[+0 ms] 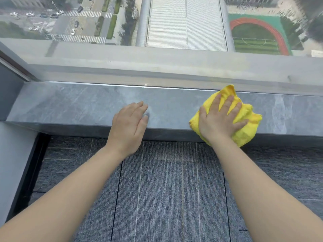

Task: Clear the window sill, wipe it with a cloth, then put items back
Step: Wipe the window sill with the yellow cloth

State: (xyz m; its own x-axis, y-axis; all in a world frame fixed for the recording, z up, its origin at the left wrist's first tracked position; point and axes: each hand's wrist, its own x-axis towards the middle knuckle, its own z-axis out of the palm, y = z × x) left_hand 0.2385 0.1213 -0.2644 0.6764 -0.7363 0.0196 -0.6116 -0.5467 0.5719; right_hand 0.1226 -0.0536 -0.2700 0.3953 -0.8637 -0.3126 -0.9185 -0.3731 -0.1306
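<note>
Nearest the camera, two bare forearms reached fwd over grey carpet tiles (pixel 166 189) w/ dark seams running between them. At far left a pale wall panel (pixel 14 163) stood beside a dark vertical strip.

Next came the window sill (pixel 78 105), a grey stone-look slab w/ light veining, its front edge dropping to the carpet. The left hand (pixel 130 125) lay flat, palm down, at the sill's front edge, fingers straight & close together, tips on the stone; it held nothing. The right hand (pixel 221 119) pressed flat on a yellow cloth (pixel 248 126), fingers spread & straight, palm over the cloth's middle, not curled round it. The cloth was bunched, lying on the sill's right half; its near part hung over the front edge & its far corner reached almost to the window frame. The two hands were apart, w/ bare stone between them. Rest of the sill surface in view carried only faint sheen.

Beyond, a pale window frame (pixel 157 74) ran along the sill's back edge, glass above it. Through the glass, far below: a road w/ cars (pixel 52 14) & crossings at left, a ribbed white roof (pixel 185 23) in the middle, a sports field w/ red running track (pixel 258 32) at right
</note>
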